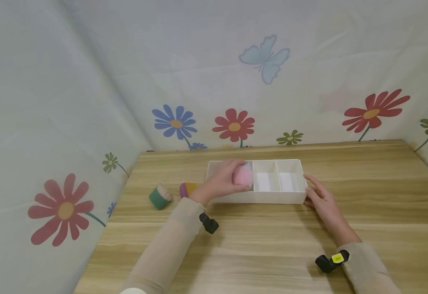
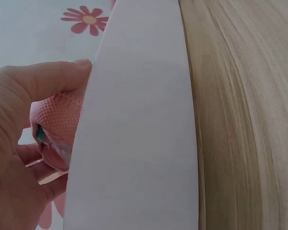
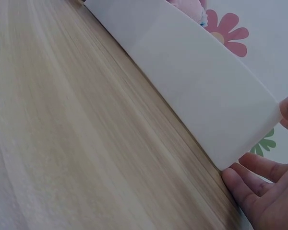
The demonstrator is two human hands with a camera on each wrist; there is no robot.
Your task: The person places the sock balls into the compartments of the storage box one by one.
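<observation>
My left hand [image 1: 222,179] grips a pink rolled cloth bundle [image 1: 242,176] over the left part of a white divided box [image 1: 258,197]. In the left wrist view, thumb and fingers wrap the waffle-textured pink cloth [image 2: 57,115], which shows a bit of teal; the box wall [image 2: 134,115] hides part of it. At the box's right end, my right hand [image 1: 322,202] holds the end wall and corner, its fingers bent against them. The middle and right compartments show bare white floors; my left hand and arm cover much of the left part.
Left of the box lie a green and beige bundle [image 1: 160,197] and a purple and yellow bundle [image 1: 187,189], the latter partly behind my left wrist. The wooden table [image 1: 265,245] meets a flower-printed curtain [image 1: 309,81] at the back and left.
</observation>
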